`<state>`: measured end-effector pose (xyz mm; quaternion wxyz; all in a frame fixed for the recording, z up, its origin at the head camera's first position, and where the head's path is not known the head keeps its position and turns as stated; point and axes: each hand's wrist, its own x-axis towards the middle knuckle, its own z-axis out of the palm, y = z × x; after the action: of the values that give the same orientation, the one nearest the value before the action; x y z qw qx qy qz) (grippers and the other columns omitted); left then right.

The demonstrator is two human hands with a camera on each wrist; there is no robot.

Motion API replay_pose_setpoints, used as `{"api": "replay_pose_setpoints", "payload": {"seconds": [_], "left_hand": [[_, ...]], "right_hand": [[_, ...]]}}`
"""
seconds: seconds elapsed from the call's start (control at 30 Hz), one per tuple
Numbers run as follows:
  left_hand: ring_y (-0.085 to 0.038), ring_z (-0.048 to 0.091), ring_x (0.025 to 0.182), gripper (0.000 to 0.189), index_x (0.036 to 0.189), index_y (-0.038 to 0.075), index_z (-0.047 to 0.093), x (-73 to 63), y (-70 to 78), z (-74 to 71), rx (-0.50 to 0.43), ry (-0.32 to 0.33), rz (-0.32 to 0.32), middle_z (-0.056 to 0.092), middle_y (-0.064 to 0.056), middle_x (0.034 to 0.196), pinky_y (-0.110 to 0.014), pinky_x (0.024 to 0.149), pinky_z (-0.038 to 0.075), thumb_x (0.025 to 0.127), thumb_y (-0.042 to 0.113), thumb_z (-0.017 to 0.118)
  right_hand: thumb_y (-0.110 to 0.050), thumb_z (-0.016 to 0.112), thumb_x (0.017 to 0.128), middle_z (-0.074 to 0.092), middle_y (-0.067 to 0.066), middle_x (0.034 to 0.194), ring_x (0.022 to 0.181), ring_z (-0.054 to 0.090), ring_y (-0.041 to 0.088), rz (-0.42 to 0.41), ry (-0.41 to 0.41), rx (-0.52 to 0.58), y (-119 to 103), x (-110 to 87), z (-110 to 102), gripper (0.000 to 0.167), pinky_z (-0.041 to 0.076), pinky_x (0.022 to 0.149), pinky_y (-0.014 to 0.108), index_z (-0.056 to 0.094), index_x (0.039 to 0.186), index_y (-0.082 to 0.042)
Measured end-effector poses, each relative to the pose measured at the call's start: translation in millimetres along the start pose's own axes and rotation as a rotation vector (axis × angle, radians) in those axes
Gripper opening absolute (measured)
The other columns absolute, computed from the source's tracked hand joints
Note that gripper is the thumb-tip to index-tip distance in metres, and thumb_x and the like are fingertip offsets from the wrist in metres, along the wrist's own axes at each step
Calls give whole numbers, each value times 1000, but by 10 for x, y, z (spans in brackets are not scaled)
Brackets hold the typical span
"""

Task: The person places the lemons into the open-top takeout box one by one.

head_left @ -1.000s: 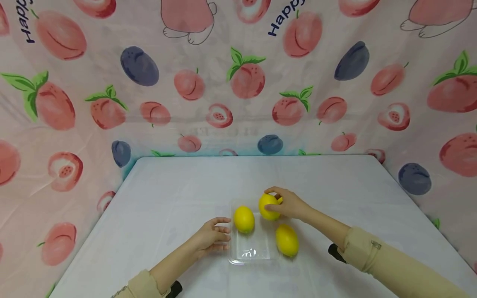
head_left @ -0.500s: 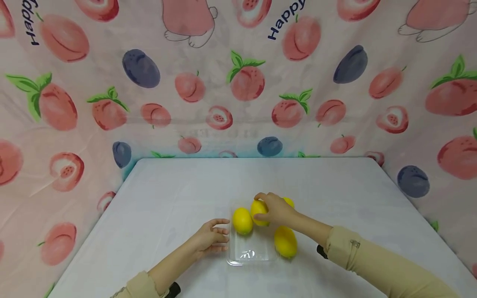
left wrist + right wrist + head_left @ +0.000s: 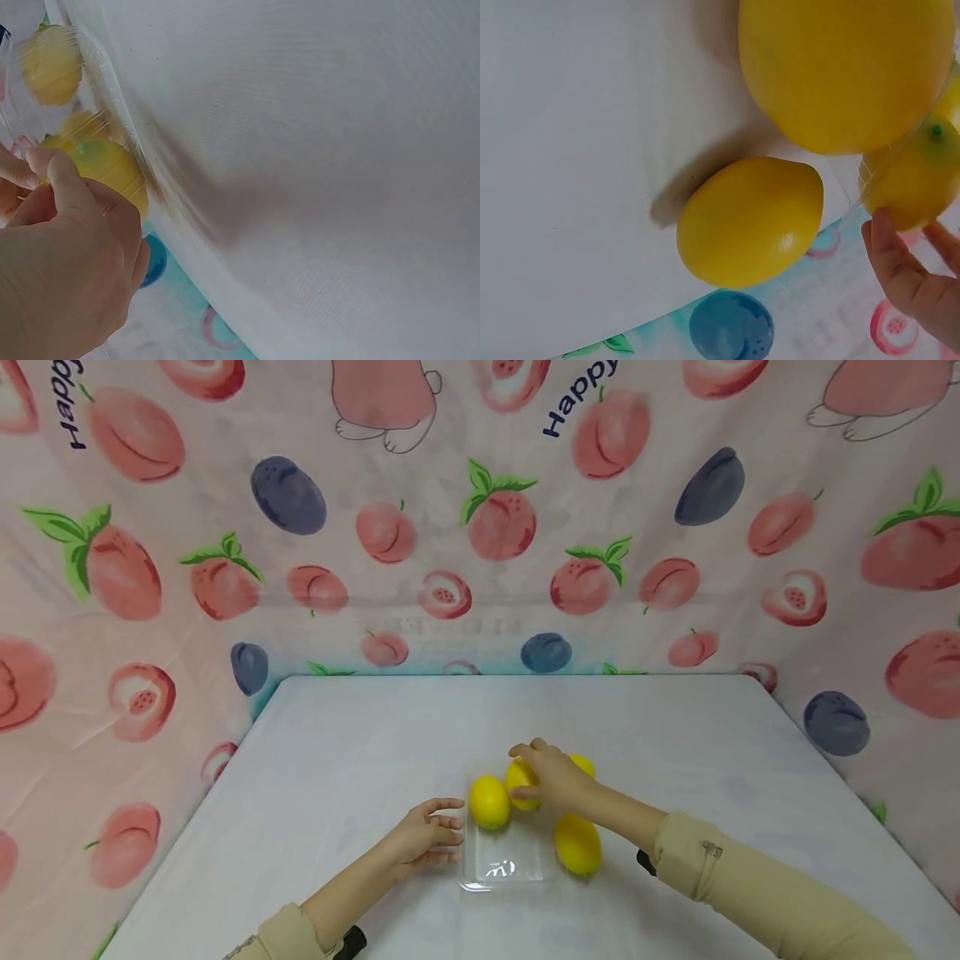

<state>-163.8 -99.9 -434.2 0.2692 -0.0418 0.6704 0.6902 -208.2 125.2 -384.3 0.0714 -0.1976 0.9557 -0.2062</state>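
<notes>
A clear plastic box [image 3: 504, 870] lies on the white table with a lemon [image 3: 489, 802] at its left side and a second lemon [image 3: 521, 783] beside that one. My right hand [image 3: 553, 777] arches over the second lemon, fingers loosely spread; in the right wrist view the fingertips [image 3: 883, 219] are right at its skin. My left hand [image 3: 423, 835] is at the box's left wall with relaxed fingers. Seen from the left wrist, lemons [image 3: 112, 171] show through the clear wall past that hand [image 3: 71, 255].
Another lemon [image 3: 577, 845] lies just right of the box. Behind my right hand a further lemon [image 3: 583, 766] is partly hidden. A fruit-print cloth [image 3: 442, 510] hangs beyond the table's far edge.
The right hand has moved left from beyond the box's right side, bringing the second lemon beside the first. In the last half second its fingers have risen slightly; the left hand stays put.
</notes>
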Motion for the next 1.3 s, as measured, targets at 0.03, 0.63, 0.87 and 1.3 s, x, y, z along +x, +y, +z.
{"api": "replay_pose_setpoints", "payload": {"seconds": [0.03, 0.63, 0.87, 1.3], "left_hand": [[-12, 55, 77, 54, 135, 0, 39, 4, 0, 2, 0, -1, -1, 52, -2, 94, -23, 66, 58, 85, -8, 58], [-12, 55, 74, 54, 134, -1, 39, 0, -10, -20, -1, 16, 7, 53, -3, 93, -23, 63, 58, 85, -9, 58], [-11, 56, 73, 55, 134, -1, 37, 9, -24, -17, -15, -7, 23, 54, -4, 94, -24, 64, 58, 84, -9, 58], [-11, 56, 71, 52, 132, -1, 39, 27, -26, -15, -29, 15, 11, 54, -3, 88, -25, 63, 58, 84, -8, 57]], "right_hand": [[-22, 77, 78, 57, 13, 109, 92, 55, 24, -4, -5, 3, 0, -6, -11, 52, 52, 91, 42, 57, 122, -5], [-15, 82, 71, 56, 9, 97, 89, 49, 24, -59, -76, -65, -11, 41, 63, 47, 49, 85, 36, 59, 110, -4], [-17, 83, 69, 54, 11, 96, 87, 48, 25, -68, -76, -106, -12, 32, 142, 47, 51, 81, 36, 59, 107, -4], [-15, 81, 71, 58, 12, 108, 97, 52, 27, -106, -25, -62, 25, -6, 123, 49, 50, 92, 39, 61, 113, 0]]}}
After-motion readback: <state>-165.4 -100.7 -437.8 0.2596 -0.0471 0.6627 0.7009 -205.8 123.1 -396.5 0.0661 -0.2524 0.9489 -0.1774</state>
